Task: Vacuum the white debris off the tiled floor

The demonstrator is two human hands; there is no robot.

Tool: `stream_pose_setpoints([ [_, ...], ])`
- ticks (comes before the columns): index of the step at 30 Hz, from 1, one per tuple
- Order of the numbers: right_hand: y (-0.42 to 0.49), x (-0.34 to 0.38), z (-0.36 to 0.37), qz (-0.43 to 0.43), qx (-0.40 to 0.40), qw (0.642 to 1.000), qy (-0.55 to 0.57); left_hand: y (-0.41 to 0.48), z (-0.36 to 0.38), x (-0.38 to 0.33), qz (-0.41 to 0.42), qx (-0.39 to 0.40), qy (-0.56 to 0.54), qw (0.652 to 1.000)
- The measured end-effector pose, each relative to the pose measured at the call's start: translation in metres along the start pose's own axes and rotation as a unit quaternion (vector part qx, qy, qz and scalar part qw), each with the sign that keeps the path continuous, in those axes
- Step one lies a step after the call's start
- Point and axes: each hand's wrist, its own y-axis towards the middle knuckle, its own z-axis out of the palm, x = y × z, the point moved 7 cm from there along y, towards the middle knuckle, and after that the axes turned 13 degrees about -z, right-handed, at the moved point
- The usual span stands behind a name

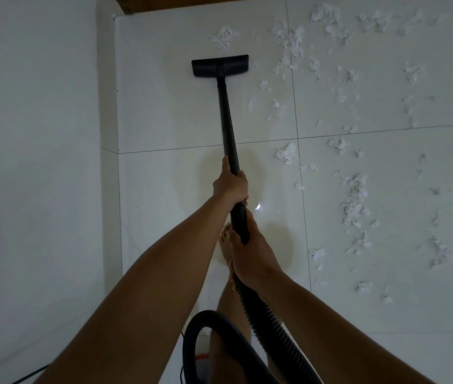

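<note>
A black vacuum wand [226,115] runs from my hands to a flat black floor head [219,65] resting on the white tiled floor [164,120]. My left hand [230,184] grips the wand higher up; my right hand [250,250] grips its lower end where the ribbed hose [272,325] joins. White shredded debris [354,200] lies scattered to the right of the head, with a small clump [222,37] just beyond it.
A white wall [34,134] runs along the left, and a brown wooden edge [192,2] crosses the top. The hose loops by my bare leg [230,328] and foot at the bottom. A thin black cable [30,376] lies at the bottom left.
</note>
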Motion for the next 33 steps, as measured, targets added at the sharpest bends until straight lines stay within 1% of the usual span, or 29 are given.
stream_pose_setpoints([
  [7, 0.0, -0.006, 0.002, 0.017, -0.008, 1.0, 0.006, -0.004, -0.002, 0.002, 0.002, 0.0, -0.005, 1.0],
  [18, 0.004, -0.009, 0.002, -0.011, -0.004, 1.0, -0.023, -0.002, 0.003, 0.001, 0.002, 0.017, -0.004, 1.0],
  [25, 0.033, 0.009, 0.005, -0.024, -0.009, 1.0, -0.001, 0.022, -0.008, -0.025, 0.001, 0.024, 0.013, 1.0],
  [33, 0.075, 0.021, 0.009, -0.011, -0.006, 1.0, 0.021, 0.049, -0.021, -0.06, 0.007, 0.021, 0.035, 0.999],
])
